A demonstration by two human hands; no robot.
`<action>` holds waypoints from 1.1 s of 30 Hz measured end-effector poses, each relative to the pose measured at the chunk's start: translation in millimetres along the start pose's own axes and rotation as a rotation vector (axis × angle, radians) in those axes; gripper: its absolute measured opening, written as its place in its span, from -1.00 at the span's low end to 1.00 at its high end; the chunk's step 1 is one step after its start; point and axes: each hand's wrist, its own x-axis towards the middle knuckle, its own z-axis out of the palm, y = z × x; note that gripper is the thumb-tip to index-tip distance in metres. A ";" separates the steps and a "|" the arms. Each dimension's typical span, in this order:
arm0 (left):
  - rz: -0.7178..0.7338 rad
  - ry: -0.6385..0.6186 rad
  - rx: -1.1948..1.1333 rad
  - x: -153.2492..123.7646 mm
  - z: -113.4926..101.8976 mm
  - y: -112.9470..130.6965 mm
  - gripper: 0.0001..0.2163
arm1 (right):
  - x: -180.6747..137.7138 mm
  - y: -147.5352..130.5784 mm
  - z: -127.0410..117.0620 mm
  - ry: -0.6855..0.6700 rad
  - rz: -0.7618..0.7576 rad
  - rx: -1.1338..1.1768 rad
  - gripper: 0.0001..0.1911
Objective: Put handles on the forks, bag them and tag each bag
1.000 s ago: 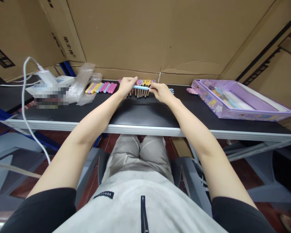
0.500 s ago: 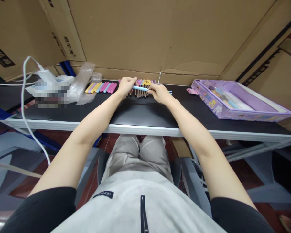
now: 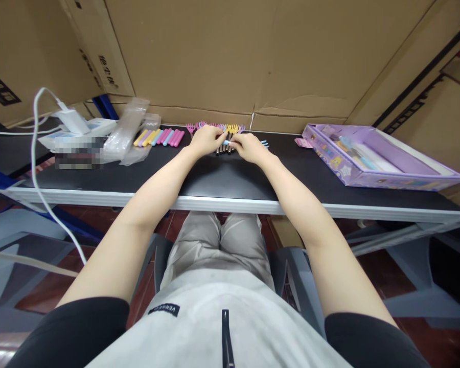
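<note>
My left hand is closed on the light-blue handle of a small back scratcher, over the far part of the table. My right hand pinches the scratcher from the other side. Its light-blue claw head sticks out to the right of that hand. Only a short piece of the handle shows between the fingers. Behind and below my hands lie several back scratchers with pink, yellow and purple claw heads, their metal rods pointing towards me. My hands partly hide them.
To the left lies a row of loose pink, yellow, purple and blue handles. Clear plastic bags and a white charger with a cable are farther left. A purple open box stands at right. Cardboard walls off the back.
My hands have come closer together, the left one moving right along the handle, so less of the blue handle shows between them. The claw head has shifted slightly left.
</note>
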 end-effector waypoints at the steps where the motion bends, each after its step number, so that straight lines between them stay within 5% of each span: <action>1: 0.011 -0.014 -0.013 0.3 0.3 -0.9 -0.62 | -0.1 0.1 -0.7 0.001 0.002 -0.001 -0.75; 17: -0.104 -0.058 0.058 -0.6 -13.4 -20.1 -0.62 | -0.8 13.6 -11.9 -0.017 0.017 -0.129 -0.72; 28: 0.106 -0.154 -0.083 0.4 -6.9 -29.6 -0.70 | -0.4 27.7 -7.5 0.010 0.043 -0.081 -0.70; 33: 0.076 -0.165 -0.081 1.9 -7.6 -27.2 -0.76 | -0.5 28.6 -8.8 0.032 0.061 -0.060 -0.71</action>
